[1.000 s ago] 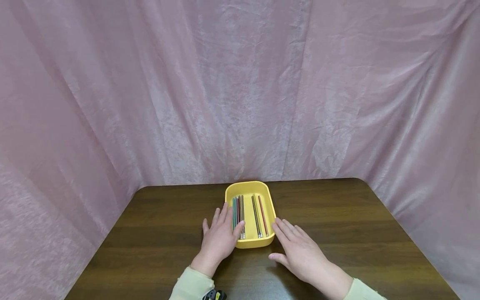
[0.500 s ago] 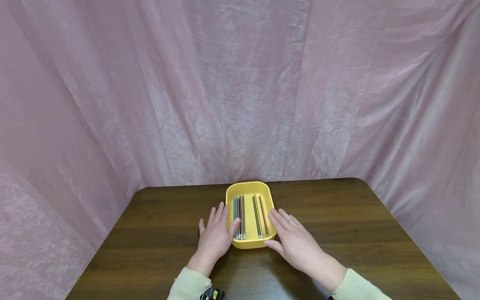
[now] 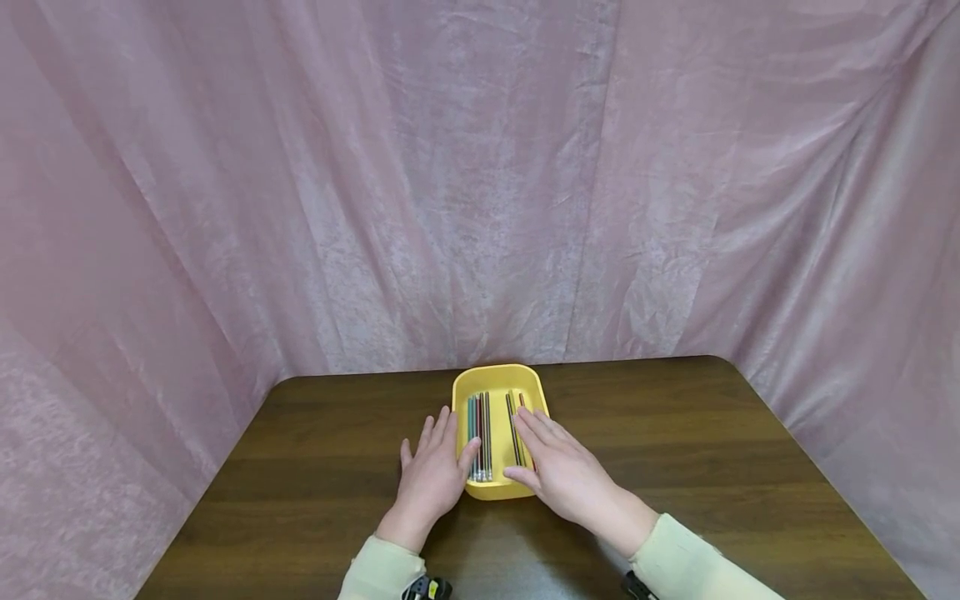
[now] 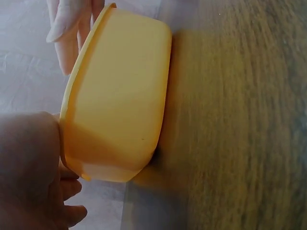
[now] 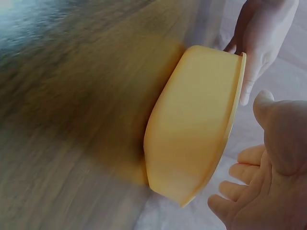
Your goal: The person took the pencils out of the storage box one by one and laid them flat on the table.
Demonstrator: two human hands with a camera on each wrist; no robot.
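Note:
A yellow plastic tray (image 3: 501, 492) stands on the table, with pencils lying lengthwise in two groups. Several pencils (image 3: 487, 433), teal, dark red and black, line its left side. On the right lie a few more pencils (image 3: 512, 421), black, yellow and red, partly covered by my right hand. My left hand (image 3: 429, 483) is at the tray's left rim, fingers extended along the outside and thumb reaching over the edge. My right hand (image 3: 570, 479) hovers over the right rim with straight fingers; in the right wrist view its fingers (image 5: 249, 170) are apart from the tray wall (image 5: 192, 120).
The brown wooden table (image 3: 315, 467) extends to both sides of the tray. Behind its far edge hangs a pink velvet curtain (image 3: 480, 183). A dark wrist strap (image 3: 427, 588) shows at the left sleeve.
My right hand has moved left, from beside the tray's right rim to over its right pencils. My left hand has shifted slightly left, its thumb drawing back from the left pencils.

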